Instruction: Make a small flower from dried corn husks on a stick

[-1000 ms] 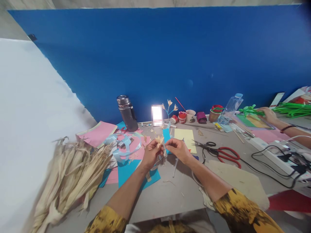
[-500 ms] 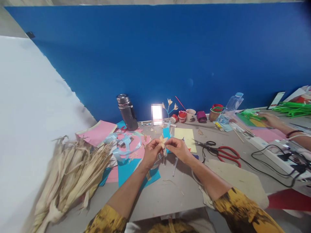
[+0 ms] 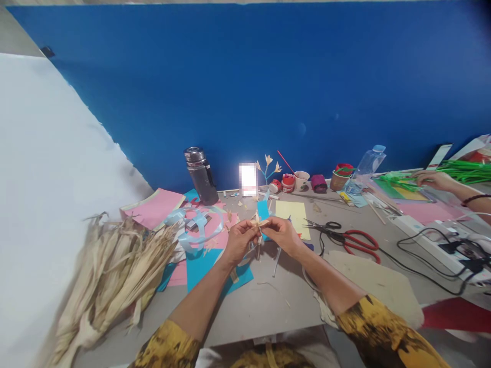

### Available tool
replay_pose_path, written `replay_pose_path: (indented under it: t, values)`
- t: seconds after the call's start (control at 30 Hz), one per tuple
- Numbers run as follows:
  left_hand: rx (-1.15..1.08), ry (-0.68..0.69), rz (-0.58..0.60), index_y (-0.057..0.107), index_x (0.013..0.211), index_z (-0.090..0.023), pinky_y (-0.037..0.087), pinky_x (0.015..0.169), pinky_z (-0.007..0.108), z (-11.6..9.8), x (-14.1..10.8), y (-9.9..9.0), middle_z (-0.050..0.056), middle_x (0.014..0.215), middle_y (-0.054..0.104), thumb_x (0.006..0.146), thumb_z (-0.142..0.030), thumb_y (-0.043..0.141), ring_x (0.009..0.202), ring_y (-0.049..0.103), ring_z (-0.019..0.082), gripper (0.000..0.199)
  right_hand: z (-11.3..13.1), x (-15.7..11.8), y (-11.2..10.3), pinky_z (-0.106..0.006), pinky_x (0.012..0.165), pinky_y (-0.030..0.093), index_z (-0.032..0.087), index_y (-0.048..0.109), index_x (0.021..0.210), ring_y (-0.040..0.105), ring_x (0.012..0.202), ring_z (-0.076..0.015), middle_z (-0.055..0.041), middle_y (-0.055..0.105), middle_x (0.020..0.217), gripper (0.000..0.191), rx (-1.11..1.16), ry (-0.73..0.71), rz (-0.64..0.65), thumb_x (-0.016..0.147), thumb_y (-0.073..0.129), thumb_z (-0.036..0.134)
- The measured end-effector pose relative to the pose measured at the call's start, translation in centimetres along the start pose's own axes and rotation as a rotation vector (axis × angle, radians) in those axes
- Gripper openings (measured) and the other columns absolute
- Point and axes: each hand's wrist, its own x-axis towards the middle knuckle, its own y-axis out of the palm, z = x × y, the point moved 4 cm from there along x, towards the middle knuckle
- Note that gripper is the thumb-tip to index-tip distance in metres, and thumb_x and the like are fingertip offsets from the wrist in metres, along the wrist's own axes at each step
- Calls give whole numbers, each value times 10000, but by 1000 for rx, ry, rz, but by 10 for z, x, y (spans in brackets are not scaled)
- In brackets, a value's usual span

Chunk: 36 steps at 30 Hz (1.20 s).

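Observation:
Between my hands, just above the table, is a small pale corn husk flower [image 3: 259,223]. My left hand [image 3: 242,237] pinches it from the left, low down near its base. The thumb and forefinger of my right hand [image 3: 282,234] are closed on a petal at its right side. A blue paper strip [image 3: 263,210] lies right behind the flower. Farther back stands a finished-looking sprig of husk flowers [image 3: 268,166] on blue stems. A big bundle of dried corn husks [image 3: 115,276] lies to the left of my arms.
Red-handled scissors [image 3: 358,244] lie right of my hands, near a power strip [image 3: 425,243] with black cables. A dark thermos [image 3: 201,176] and a clear bottle [image 3: 368,168] stand at the back. Light-blue ribbon [image 3: 201,230] is coiled at left. Another person's hand [image 3: 433,180] is at far right.
My right fingers have shifted slightly on the flower, and its petals now look folded or pressed closer. The other person's hand at right has moved a little to the right.

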Motion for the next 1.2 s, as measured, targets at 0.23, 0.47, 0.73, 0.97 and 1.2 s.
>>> replay_pose_path:
  t: [0.23, 0.47, 0.73, 0.97, 1.2]
  values:
    - [-53, -58, -60, 603, 699, -146, 358, 481, 208, 1, 1, -2, -5, 610, 632, 701, -328, 772, 450, 486, 66, 248, 20, -8, -9, -259, 569, 406, 187, 614, 861, 478, 613, -128, -17, 563, 788, 118, -246, -224, -277, 796, 614, 286]
    - [-14, -95, -49, 624, 687, -141, 370, 483, 207, 4, 1, -2, -9, 601, 622, 678, -314, 778, 453, 491, 66, 232, 33, -17, -5, -275, 584, 436, 209, 656, 1020, 449, 614, -132, -48, 546, 888, 194, -468, -469, -265, 833, 605, 205]
    - [-4, -91, -21, 639, 711, -136, 378, 488, 203, 8, 1, -1, -3, 610, 612, 706, -275, 747, 467, 499, 68, 176, 24, -13, -3, -264, 632, 442, 213, 674, 893, 536, 734, -157, -47, 557, 878, 95, -509, -477, -216, 880, 583, 191]
    - [11, -93, -33, 646, 738, -141, 385, 488, 212, 9, -1, 1, 5, 615, 609, 705, -307, 753, 488, 500, 81, 200, 20, -13, -4, -253, 610, 428, 223, 678, 906, 543, 692, -144, -37, 582, 880, 84, -622, -438, -225, 880, 599, 221]
    - [-90, -134, -47, 617, 683, -148, 376, 497, 211, 4, -7, 14, -10, 592, 589, 699, -236, 714, 470, 469, 65, 132, 28, -22, -2, -257, 662, 425, 215, 696, 863, 597, 783, -158, -57, 624, 861, 196, -808, -564, -291, 960, 528, 244]
